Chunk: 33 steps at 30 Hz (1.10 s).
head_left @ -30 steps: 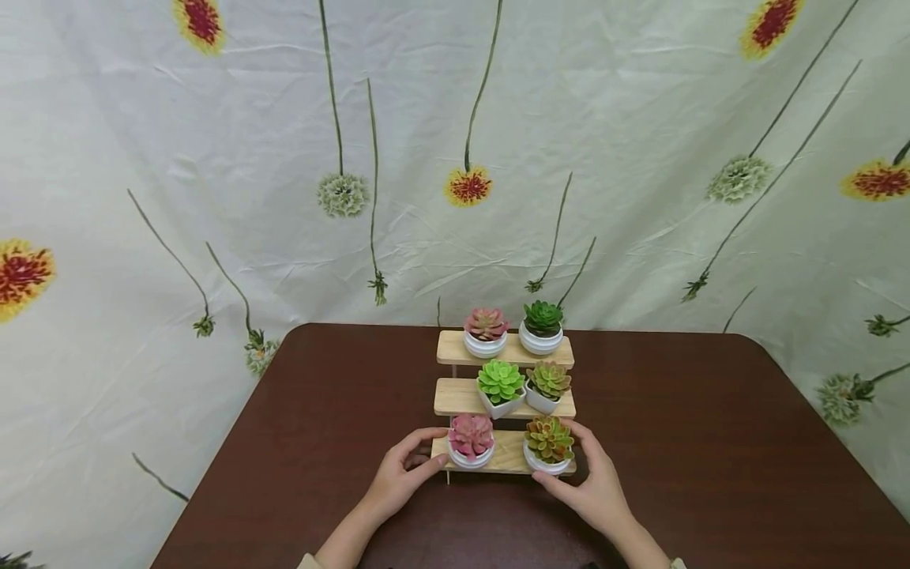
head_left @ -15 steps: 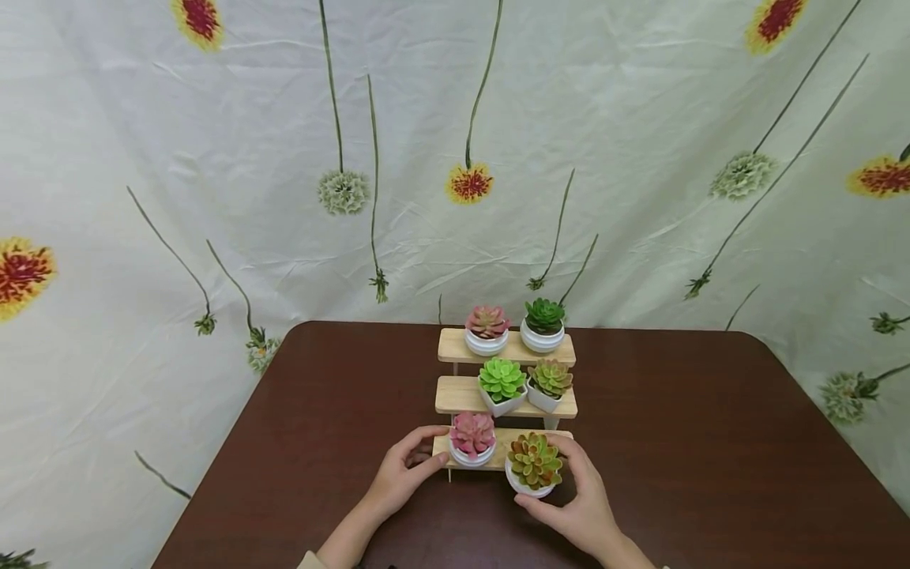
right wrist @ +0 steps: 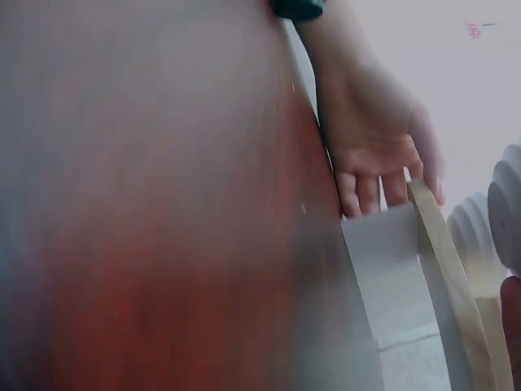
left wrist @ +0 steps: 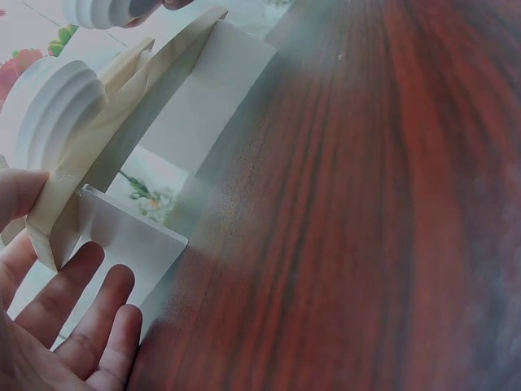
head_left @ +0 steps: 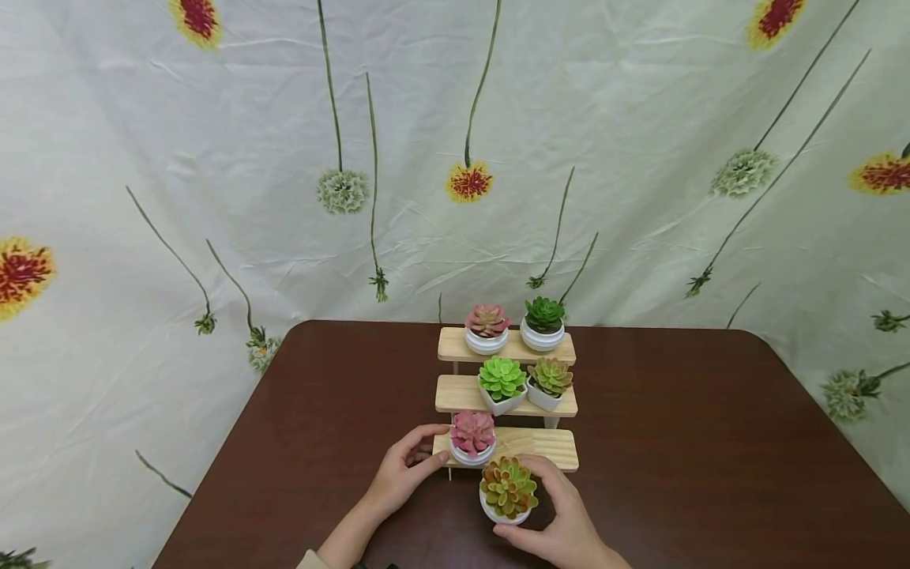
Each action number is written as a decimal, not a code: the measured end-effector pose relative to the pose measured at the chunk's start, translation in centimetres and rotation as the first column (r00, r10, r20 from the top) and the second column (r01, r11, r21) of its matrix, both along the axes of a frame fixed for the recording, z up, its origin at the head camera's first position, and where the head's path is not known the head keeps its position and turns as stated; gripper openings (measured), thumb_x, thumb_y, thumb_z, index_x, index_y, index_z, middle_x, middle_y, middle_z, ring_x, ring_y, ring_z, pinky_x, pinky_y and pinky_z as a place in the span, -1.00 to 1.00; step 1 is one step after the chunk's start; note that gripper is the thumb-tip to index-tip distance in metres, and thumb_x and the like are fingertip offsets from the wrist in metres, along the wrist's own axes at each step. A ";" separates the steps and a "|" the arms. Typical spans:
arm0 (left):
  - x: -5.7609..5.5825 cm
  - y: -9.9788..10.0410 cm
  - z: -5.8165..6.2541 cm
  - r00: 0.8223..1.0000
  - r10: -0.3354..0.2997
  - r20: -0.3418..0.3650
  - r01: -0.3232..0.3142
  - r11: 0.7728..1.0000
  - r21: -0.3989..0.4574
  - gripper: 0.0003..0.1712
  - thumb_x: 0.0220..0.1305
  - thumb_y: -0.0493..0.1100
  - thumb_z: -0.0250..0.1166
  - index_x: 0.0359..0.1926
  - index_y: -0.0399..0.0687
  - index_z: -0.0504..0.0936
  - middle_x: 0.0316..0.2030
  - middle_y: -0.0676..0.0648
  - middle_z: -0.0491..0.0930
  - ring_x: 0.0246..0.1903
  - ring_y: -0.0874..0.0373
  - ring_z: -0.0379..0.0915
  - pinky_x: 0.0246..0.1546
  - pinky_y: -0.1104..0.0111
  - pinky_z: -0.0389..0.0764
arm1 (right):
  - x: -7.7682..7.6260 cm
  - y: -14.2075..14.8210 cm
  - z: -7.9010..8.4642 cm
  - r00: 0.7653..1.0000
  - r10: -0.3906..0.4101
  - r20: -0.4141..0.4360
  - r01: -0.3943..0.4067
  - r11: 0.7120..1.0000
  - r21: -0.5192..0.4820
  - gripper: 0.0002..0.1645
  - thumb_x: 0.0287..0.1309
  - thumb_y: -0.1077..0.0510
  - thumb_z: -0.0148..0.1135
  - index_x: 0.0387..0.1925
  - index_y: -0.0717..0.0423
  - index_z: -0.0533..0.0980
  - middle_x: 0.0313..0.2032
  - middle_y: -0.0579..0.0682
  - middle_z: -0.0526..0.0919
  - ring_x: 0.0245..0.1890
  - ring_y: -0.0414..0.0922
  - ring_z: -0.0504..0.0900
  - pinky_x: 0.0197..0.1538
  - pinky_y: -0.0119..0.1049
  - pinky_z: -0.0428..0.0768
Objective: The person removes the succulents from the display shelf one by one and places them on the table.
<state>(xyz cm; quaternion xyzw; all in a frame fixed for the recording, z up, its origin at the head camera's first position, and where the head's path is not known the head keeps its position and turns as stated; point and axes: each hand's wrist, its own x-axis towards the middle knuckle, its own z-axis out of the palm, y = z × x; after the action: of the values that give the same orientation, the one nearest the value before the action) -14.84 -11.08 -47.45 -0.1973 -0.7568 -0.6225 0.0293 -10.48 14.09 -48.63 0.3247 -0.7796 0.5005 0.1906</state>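
The right hand [head_left: 565,521] is pinching the orange-green potted succulent [head_left: 508,488] at lower centre of the frame, the left hand [head_left: 400,474] is gripping the wooden shelf [head_left: 553,450], and this apparent transfer step is next requiring a level, steady pot.

A white-potted orange-green succulent [head_left: 508,487] hangs before the stand [head_left: 556,448].
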 end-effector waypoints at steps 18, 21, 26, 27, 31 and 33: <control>0.0 -0.1 0.2 0.998 0.015 0.067 -0.013 0.999 -0.030 -0.63 0.21 -0.29 0.28 0.06 -0.19 0.54 -0.13 -0.18 0.58 -0.24 0.11 0.52 -0.22 0.33 0.54 | 0.7 -2.2 -1.4 0.974 0.151 0.169 -0.146 0.988 -0.045 -0.17 -0.20 0.16 0.56 0.16 -0.01 0.36 0.06 -0.07 0.49 0.02 -0.12 0.50 0.06 -0.29 0.45; 0.0 -0.1 0.1 0.998 0.013 0.066 -0.011 0.999 -0.030 -0.63 0.21 -0.29 0.28 0.06 -0.19 0.53 -0.12 -0.19 0.58 -0.24 0.09 0.52 -0.22 0.32 0.54 | 0.6 -2.4 -1.6 0.970 0.141 0.196 -0.137 0.990 -0.034 -0.18 -0.20 0.16 0.55 0.16 -0.04 0.36 0.06 -0.10 0.49 0.02 -0.13 0.50 0.05 -0.28 0.45; 0.0 0.0 0.2 0.998 0.016 0.063 -0.015 1.000 -0.026 -0.63 0.21 -0.29 0.28 0.06 -0.20 0.54 -0.11 -0.18 0.58 -0.23 0.07 0.52 -0.21 0.31 0.55 | 0.4 -2.4 -1.9 0.955 0.156 0.251 -0.153 0.988 -0.033 -0.20 -0.14 0.12 0.52 0.17 -0.06 0.35 0.07 -0.10 0.48 0.02 -0.14 0.50 0.06 -0.28 0.45; 0.0 0.0 0.1 0.998 0.017 0.062 -0.016 1.000 -0.025 -0.63 0.20 -0.29 0.29 0.05 -0.19 0.54 -0.10 -0.17 0.58 -0.23 0.07 0.52 -0.21 0.31 0.55 | 0.3 -2.4 -1.9 0.946 0.170 0.277 -0.164 0.985 -0.043 -0.21 -0.13 0.12 0.52 0.17 -0.06 0.35 0.07 -0.10 0.48 0.03 -0.14 0.49 0.06 -0.28 0.45; -0.1 -0.1 -0.1 0.999 0.015 0.049 -0.014 1.000 -0.021 -0.63 0.19 -0.29 0.30 0.05 -0.19 0.54 -0.07 -0.14 0.57 -0.21 0.07 0.53 -0.21 0.30 0.56 | 0.2 -2.4 -2.0 0.921 0.203 0.333 -0.200 0.979 -0.046 -0.23 -0.11 0.11 0.51 0.16 -0.05 0.34 0.06 -0.09 0.48 0.01 -0.17 0.50 0.06 -0.31 0.46; -0.2 -0.1 -0.2 0.999 0.012 0.045 -0.012 1.000 -0.019 -0.63 0.19 -0.29 0.30 0.05 -0.18 0.55 -0.05 -0.13 0.56 -0.20 0.08 0.53 -0.20 0.30 0.55 | 0.2 -2.5 -1.9 0.912 0.212 0.351 -0.211 0.977 -0.042 -0.23 -0.11 0.13 0.51 0.16 -0.03 0.34 0.05 -0.08 0.48 0.01 -0.19 0.50 0.05 -0.32 0.47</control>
<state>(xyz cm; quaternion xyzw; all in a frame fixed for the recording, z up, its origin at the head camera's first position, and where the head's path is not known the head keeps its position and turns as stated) -15.01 -11.16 -47.62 -0.1790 -0.7643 -0.6194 0.0141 -10.29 11.55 -50.55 0.3116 -0.7607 0.5694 -0.0073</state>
